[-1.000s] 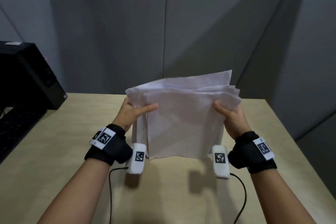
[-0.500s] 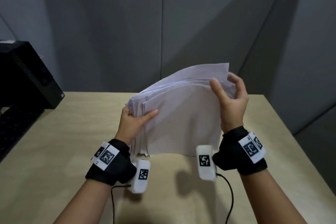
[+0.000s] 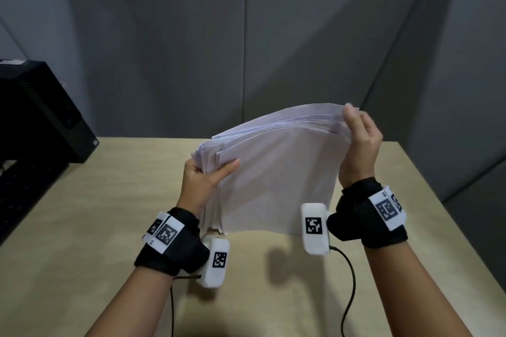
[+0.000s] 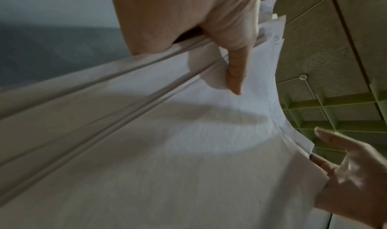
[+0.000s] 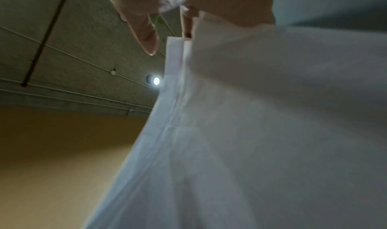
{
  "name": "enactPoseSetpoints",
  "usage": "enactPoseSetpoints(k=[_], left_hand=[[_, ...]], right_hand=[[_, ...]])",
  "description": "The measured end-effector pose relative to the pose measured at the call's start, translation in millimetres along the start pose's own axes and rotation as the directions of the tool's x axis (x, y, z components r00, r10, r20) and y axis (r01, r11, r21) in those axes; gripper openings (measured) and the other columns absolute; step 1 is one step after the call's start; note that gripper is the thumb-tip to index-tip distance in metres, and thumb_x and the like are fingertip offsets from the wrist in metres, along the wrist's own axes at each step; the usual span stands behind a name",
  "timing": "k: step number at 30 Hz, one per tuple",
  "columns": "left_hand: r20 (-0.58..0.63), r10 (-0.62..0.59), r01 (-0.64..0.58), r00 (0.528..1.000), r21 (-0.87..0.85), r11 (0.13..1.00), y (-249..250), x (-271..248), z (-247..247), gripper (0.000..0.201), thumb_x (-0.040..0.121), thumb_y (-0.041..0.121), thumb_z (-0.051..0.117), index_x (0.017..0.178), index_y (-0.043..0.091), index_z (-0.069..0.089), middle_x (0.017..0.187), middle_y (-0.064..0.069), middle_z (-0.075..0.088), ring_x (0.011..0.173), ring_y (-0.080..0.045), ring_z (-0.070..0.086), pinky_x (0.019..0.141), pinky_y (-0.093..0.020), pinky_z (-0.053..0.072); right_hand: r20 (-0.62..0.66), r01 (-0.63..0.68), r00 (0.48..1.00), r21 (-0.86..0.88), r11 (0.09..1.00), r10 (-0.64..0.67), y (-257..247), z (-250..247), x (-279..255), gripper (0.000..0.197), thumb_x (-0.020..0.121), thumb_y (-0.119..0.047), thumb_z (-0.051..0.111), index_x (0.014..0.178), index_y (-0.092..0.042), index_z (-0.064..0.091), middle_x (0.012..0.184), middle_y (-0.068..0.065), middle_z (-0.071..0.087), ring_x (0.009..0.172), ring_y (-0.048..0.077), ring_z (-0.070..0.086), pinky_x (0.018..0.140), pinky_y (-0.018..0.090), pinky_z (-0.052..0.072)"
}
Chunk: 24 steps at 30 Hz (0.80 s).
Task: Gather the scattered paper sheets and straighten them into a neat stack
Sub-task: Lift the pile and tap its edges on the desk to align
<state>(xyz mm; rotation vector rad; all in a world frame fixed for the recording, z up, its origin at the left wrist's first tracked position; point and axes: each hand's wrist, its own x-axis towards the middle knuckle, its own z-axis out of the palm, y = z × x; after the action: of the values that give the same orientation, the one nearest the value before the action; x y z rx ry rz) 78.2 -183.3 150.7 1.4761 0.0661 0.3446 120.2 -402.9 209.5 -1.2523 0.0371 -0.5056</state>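
Observation:
A thick stack of white paper sheets (image 3: 279, 180) stands on edge above the wooden table (image 3: 82, 227), its sheets fanned unevenly along the left side. My left hand (image 3: 208, 175) grips the left edge, with the thumb flat on the front sheet and the fingers behind. In the left wrist view that thumb (image 4: 234, 70) presses the paper stack (image 4: 188, 149). My right hand (image 3: 361, 142) holds the top right corner, thumb in front and fingers curled behind. In the right wrist view one finger (image 5: 146, 34) stands free of the paper stack (image 5: 272, 133).
A black computer case (image 3: 41, 112) stands at the back left of the table, with a dark keyboard (image 3: 16, 194) in front of it. Grey partition walls (image 3: 246, 35) close off the back and right. Wrist-camera cables (image 3: 350, 282) trail over the table near me.
My right hand has slid from the middle of the stack's right edge up to its top right corner. The stack's right side has risen and its top edge now slopes down to the left.

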Motion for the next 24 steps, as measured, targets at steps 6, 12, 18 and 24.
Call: enactPoseSetpoints(k=[6,12,18,24], left_hand=[[-0.007,0.006,-0.006,1.000,-0.008,1.000,1.6,-0.8,0.6,0.027,0.071,0.001,0.074,0.080,0.025,0.067,0.072,0.020,0.073,0.072,0.002,0.067,0.068,-0.015,0.055],[0.009,0.002,-0.001,1.000,-0.020,1.000,2.0,-1.4,2.7,0.026,0.070,0.003,0.074,0.085,0.023,0.067,0.078,0.012,0.073,0.077,0.001,0.068,0.065,-0.013,0.052],[-0.010,0.012,-0.013,1.000,-0.029,1.000,0.7,0.6,5.1,0.026,0.073,0.004,0.072,0.086,0.026,0.065,0.077,0.014,0.072,0.074,0.005,0.066,0.063,-0.011,0.051],[-0.027,-0.017,0.016,0.999,-0.060,0.998,-2.7,5.1,3.4,0.020,0.077,0.003,0.067,0.092,0.016,0.062,0.080,0.012,0.070,0.069,0.007,0.066,0.059,-0.010,0.051]], right_hand=[[-0.103,0.054,0.993,-0.019,0.998,-0.056,-4.4,10.3,12.7,0.038,0.078,-0.009,0.070,0.054,-0.017,0.041,0.053,-0.009,0.055,0.059,0.001,0.058,0.067,0.012,0.046],[-0.169,-0.037,0.985,-0.054,0.998,0.028,10.2,-4.1,17.2,0.018,0.082,-0.018,0.066,0.075,-0.019,0.049,0.074,-0.005,0.051,0.063,0.001,0.048,0.065,0.013,0.040],[-0.008,-0.063,0.998,-0.236,0.970,0.063,9.0,-2.7,20.4,0.018,0.076,-0.026,0.072,0.078,-0.021,0.056,0.076,-0.009,0.058,0.072,0.004,0.055,0.075,0.021,0.042],[0.344,-0.306,0.906,0.131,0.943,0.246,24.6,-46.4,30.9,0.048,0.082,-0.055,0.036,0.096,-0.018,0.064,0.086,-0.003,0.070,0.073,0.005,0.064,0.060,0.016,0.050]])
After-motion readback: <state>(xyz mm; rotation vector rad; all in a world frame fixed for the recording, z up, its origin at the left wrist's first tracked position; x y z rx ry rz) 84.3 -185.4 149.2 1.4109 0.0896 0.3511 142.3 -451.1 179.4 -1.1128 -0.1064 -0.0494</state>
